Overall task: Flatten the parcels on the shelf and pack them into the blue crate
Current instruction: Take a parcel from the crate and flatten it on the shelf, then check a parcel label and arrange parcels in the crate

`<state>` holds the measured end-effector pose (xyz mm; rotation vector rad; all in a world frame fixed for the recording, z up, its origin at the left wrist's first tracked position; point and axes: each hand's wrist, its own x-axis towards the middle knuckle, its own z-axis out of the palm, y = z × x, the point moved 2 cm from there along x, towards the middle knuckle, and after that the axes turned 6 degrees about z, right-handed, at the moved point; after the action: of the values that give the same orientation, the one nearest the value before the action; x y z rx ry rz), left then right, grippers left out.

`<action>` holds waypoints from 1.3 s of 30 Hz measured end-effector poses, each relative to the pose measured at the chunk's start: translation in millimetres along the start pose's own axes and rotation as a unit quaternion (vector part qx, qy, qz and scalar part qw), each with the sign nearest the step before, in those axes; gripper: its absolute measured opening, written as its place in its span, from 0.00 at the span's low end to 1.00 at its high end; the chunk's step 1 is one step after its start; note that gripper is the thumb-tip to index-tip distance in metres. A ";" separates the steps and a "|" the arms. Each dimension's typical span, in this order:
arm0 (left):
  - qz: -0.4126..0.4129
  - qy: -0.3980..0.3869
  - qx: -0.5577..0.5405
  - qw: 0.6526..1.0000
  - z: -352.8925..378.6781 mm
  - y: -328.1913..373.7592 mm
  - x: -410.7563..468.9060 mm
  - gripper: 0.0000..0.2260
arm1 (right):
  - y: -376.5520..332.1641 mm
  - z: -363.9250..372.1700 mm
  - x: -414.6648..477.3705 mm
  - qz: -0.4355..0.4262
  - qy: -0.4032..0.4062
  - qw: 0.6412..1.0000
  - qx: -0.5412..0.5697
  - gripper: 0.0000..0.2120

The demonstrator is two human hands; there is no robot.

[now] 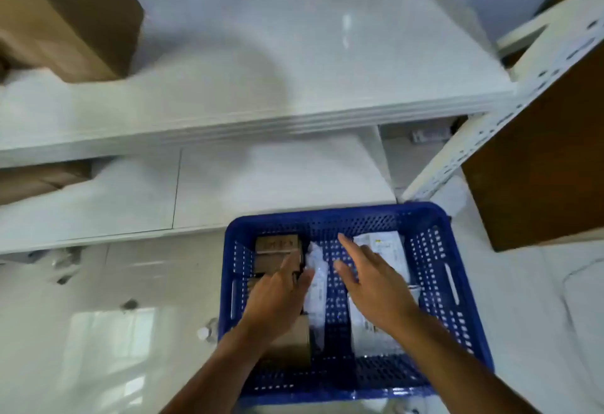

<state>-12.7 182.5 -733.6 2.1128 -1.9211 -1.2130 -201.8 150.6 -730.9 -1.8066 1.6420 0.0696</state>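
Observation:
The blue crate point(434, 217) stands on the floor in front of the white shelf point(228, 63). Inside it on the left lie brown cardboard parcels point(276, 246), a white bag parcel point(317, 286) lies in the middle, and white labelled parcels point(385, 250) lie on the right. My left hand point(277, 296) reaches into the crate over the brown parcels, fingers straight, touching the edge of the white bag. My right hand point(369, 279) hovers with spread, straight fingers above the white parcels on the right, holding nothing.
A large brown carton point(65, 14) stands at the shelf's back left. Another brown box point(39, 181) sits on the lower shelf at the left. A perforated white upright point(490, 125) and a dark brown panel point(539, 158) flank the crate on the right. Glossy tiled floor lies to the left.

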 end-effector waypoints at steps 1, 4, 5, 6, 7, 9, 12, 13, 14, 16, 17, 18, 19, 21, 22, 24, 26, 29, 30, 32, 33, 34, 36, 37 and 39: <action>-0.005 0.012 -0.035 0.999 -16.3 7.2 -11.3 0.17 | -12.8 -12.8 -8.4 -0.005 -0.005 1.000 0.008 0.28; 0.027 0.060 -0.037 0.997 -76.2 36.9 -43.2 0.16 | -50.0 -64.2 -26.6 -0.023 0.007 0.999 0.027 0.28; 0.032 0.088 -0.027 0.995 -99.0 43.8 -57.0 0.19 | -64.3 -82.4 -35.5 -0.025 0.011 0.999 0.035 0.27; 0.044 0.113 -0.018 0.992 -117.8 50.8 -69.0 0.22 | -74.7 -96.7 -42.1 -0.029 0.017 0.998 0.043 0.27; 0.053 0.137 -0.018 0.989 -139.8 58.2 -84.5 0.23 | -88.6 -113.9 -52.7 -0.029 0.024 0.998 0.058 0.27; 0.071 0.168 -0.027 0.983 -172.8 74.3 -109.6 0.22 | -108.1 -140.7 -69.9 -0.033 0.035 0.995 0.085 0.26; 0.085 0.187 -0.055 0.977 -217.9 97.0 -141.8 0.21 | -137.6 -180.2 -92.7 -0.049 0.055 0.993 0.093 0.25; 0.091 0.195 -0.056 0.975 -232.3 106.0 -151.8 0.21 | -148.7 -193.8 -100.4 -0.057 0.061 0.992 0.093 0.25; 0.098 0.206 -0.054 0.972 -246.0 114.6 -161.4 0.20 | -158.7 -206.4 -106.1 -0.071 0.066 0.991 0.089 0.25; 0.110 0.229 -0.049 0.966 -277.6 131.1 -182.2 0.19 | -183.9 -233.3 -120.5 -0.091 0.076 0.990 0.080 0.25; 0.115 0.237 -0.046 0.964 -294.2 140.5 -192.4 0.18 | -197.9 -246.4 -128.7 -0.099 0.079 0.989 0.076 0.25; 0.119 0.248 -0.049 0.960 -308.2 149.2 -199.3 0.18 | -209.3 -257.8 -133.7 -0.110 0.080 0.988 0.073 0.25; 0.125 0.260 -0.054 0.956 -321.4 157.1 -205.2 0.18 | -219.6 -267.6 -137.6 -0.121 0.082 0.987 0.069 0.25; 0.140 0.287 -0.053 0.946 -351.7 176.8 -219.7 0.17 | -240.7 -292.5 -149.7 -0.144 0.095 0.983 0.062 0.25; 0.151 0.302 -0.047 0.940 -368.7 188.6 -226.1 0.17 | -250.6 -308.3 -155.8 -0.157 0.108 0.980 0.058 0.25; 0.154 0.318 -0.048 0.934 -393.0 203.5 -233.9 0.19 | -267.3 -331.0 -165.5 -0.178 0.127 0.975 0.048 0.25; 0.152 0.338 -0.052 0.927 -420.4 220.3 -243.6 0.19 | -283.1 -359.1 -176.7 -0.201 0.158 0.966 0.041 0.24; 0.169 0.376 -0.062 0.909 -456.6 241.6 -255.4 0.16 | -308.2 -403.8 -191.1 -0.238 0.200 0.950 0.023 0.25; 0.188 0.388 -0.069 0.900 -469.3 251.1 -262.9 0.13 | -316.9 -420.5 -197.7 -0.250 0.216 0.944 0.017 0.25; 0.227 0.405 -0.083 0.882 -491.1 266.4 -274.8 0.09 | -331.0 -447.3 -206.9 -0.266 0.243 0.933 0.012 0.24; 0.248 0.412 -0.081 0.873 -501.7 275.4 -281.2 0.09 | -338.0 -458.4 -210.8 -0.272 0.251 0.929 0.011 0.24; 0.267 0.420 -0.077 0.864 -512.4 284.7 -288.1 0.09 | -344.9 -468.4 -213.9 -0.279 0.264 0.923 0.008 0.23; 0.302 0.432 -0.064 0.848 -535.8 303.4 -299.7 0.09 | -359.8 -487.5 -222.0 -0.293 0.289 0.911 -0.002 0.23; 0.315 0.436 -0.057 0.841 -548.5 311.3 -302.4 0.09 | -368.2 -497.1 -225.9 -0.304 0.298 0.905 0.000 0.23; 0.324 0.441 -0.041 0.836 -569.8 322.7 -305.5 0.09 | -384.6 -513.7 -234.8 -0.328 0.309 0.893 0.000 0.22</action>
<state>59.2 109.0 -18.3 1.3399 -1.7700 -0.1128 -107.4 77.9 -58.0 -2.4429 1.2906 -0.8879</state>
